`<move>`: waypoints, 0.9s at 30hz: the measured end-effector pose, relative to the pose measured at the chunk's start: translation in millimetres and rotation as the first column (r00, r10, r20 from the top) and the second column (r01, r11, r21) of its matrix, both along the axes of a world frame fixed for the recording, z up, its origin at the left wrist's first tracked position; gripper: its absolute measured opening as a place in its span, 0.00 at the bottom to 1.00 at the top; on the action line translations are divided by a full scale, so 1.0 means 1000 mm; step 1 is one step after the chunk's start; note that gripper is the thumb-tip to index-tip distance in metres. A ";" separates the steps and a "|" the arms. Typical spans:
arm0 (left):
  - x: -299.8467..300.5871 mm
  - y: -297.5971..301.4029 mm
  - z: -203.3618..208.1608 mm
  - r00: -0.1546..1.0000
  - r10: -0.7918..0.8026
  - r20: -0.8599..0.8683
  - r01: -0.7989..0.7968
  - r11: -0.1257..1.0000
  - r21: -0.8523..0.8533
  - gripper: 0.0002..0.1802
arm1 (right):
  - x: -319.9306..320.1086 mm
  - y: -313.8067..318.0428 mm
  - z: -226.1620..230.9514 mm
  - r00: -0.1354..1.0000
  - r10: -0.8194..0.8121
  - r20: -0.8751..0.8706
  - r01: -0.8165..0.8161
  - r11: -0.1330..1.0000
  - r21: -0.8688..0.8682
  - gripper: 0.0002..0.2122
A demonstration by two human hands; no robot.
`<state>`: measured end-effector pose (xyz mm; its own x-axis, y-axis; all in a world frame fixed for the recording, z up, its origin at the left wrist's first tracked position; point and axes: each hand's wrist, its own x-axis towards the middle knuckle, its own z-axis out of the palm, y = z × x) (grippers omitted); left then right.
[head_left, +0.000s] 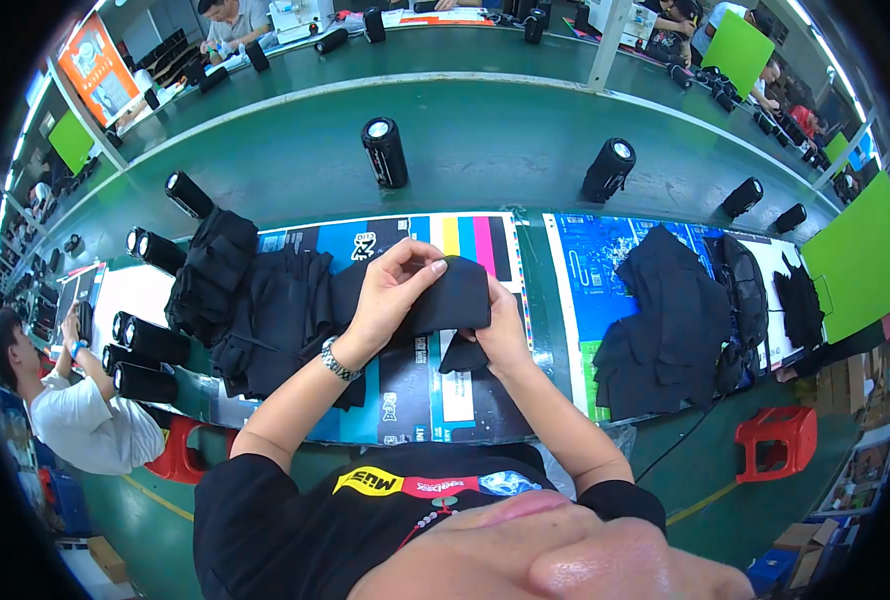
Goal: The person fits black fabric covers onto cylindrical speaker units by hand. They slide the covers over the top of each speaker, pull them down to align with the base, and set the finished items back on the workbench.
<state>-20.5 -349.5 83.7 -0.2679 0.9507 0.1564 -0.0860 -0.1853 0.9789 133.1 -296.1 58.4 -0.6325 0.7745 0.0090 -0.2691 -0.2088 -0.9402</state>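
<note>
Black, matte folded cloth [453, 305] is held at the centre of the frame, above a glossy printed sheet with coloured stripes [405, 402]. Thumb and fingertips of the left hand [401, 285] pinch its upper edge, while the right hand [503, 328] grasps its right end, some of those fingers being hidden behind the fabric; so both hands are closed on the same piece. A metal-link wristwatch [340, 362] circles the left wrist. Just left of centre lies a loose heap of black fabric pieces [275, 325], and beside it, further toward the left, a bunched stack of black cloth [215, 275]. Black cylinders with pale round ends [155, 340] lie in a group at the left of the frame. Right of centre, a layered pile of flat black fabric [660, 335] covers part of a blue printed sheet [587, 285]. Across the upper middle stretches the glossy green desk [495, 135], on which stand an upright black cylinder with a light-coloured top [384, 153] and, toward the upper right, a tilted black cylinder [608, 170]. At the far right a bright green flat panel [860, 265] leans; a red plastic stool [777, 443] stands below it in the lower right.
</note>
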 end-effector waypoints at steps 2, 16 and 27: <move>-0.004 -0.002 0.004 0.997 0.029 -0.072 -0.023 0.996 0.088 0.07 | -0.005 -0.002 0.002 0.999 0.034 -0.038 -0.035 0.999 -0.040 0.15; -0.019 -0.009 0.000 0.952 0.231 -0.199 -0.158 0.932 0.327 0.06 | -0.022 0.000 0.024 0.998 0.032 -0.059 -0.032 0.999 -0.005 0.06; -0.079 0.036 0.020 1.000 -0.019 0.021 0.019 1.000 -0.007 0.09 | -0.063 0.083 0.055 1.000 -0.028 0.007 0.027 0.996 0.085 0.04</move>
<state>-99.3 -313.7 103.7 -0.2526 0.9568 0.1441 -0.1103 -0.1764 0.9781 69.9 -212.7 113.7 -0.6111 0.7884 0.0707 -0.2658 -0.1202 -0.9565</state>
